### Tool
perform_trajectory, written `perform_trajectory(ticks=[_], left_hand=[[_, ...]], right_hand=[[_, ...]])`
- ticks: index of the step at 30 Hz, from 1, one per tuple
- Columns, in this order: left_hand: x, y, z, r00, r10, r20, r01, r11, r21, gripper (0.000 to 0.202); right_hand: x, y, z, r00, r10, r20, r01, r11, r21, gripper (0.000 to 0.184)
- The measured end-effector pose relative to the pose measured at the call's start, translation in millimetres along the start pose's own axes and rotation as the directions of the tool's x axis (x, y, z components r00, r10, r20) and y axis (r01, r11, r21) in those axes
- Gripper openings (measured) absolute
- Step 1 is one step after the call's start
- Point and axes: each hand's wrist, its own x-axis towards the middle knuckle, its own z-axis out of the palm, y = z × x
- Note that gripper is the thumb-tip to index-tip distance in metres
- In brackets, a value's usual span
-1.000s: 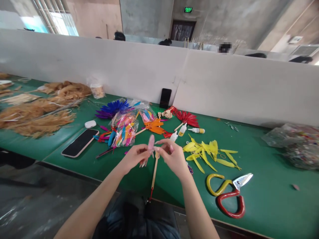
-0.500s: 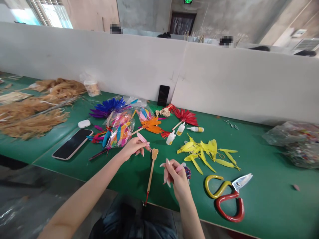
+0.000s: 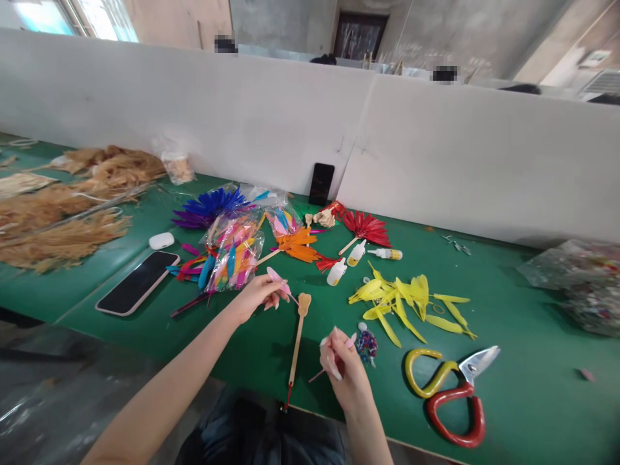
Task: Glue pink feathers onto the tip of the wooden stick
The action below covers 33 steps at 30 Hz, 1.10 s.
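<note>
1. A phone (image 3: 132, 284) lies on the counter (image 3: 542, 400), near its front edge; a careless elbow could nudge it over.
2. The left hand (image 3: 261, 296) has its fingers pinched on a pink feather (image 3: 278, 278), the quill aimed at the head of the stick (image 3: 297, 349). From here I can't tell whether they touch; a loose pinch might let the feather twist.
3. The stick lies between the hands, its red cord (image 3: 289, 392) at the counter's edge, so a brushing wrist could drag it off.
4. The right hand (image 3: 343, 365) curls its fingers around a second feather (image 3: 351, 340), quill poking out; squeezing hard might crease it.
5. Farther right, beyond the yellow feathers (image 3: 409, 290), lie scissors (image 3: 455, 394); a hasty reach could meet the blades.
</note>
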Motion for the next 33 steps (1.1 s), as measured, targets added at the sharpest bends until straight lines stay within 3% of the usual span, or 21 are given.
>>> perform_trajectory(ticks=[8,13,18,23,33], left_hand=[[-1.0,5.1,-0.7,1.0,-0.001,0.005,0.001,1.0,-0.007,0.028],[-1.7,7.6,0.1,1.0,0.007,0.019,-0.007,1.0,0.022,0.028],[-2.6,8.5,1.2,0.996,0.075,-0.051,-0.074,0.997,0.02,0.034],[-1.4,4.3,2.2,0.985,0.148,-0.084,-0.145,0.988,0.044,0.036],[1.0,0.9,6.6,0.97,0.243,-0.003,-0.237,0.947,0.218,0.032]], right_hand=[[-2.1,-1.6,4.7,0.997,-0.056,-0.052,0.057,0.998,0.009,0.042],[-2.6,1.5,5.6,0.996,-0.039,-0.076,0.034,0.997,-0.068,0.032],[-3.1,3.8,6.5,0.996,-0.014,-0.09,0.003,0.993,-0.119,0.041],[-3.0,4.0,4.8,0.995,-0.004,-0.103,-0.012,0.988,-0.156,0.034],[-2.3,4.8,5.0,0.992,-0.021,-0.123,0.004,0.99,-0.141,0.045]])
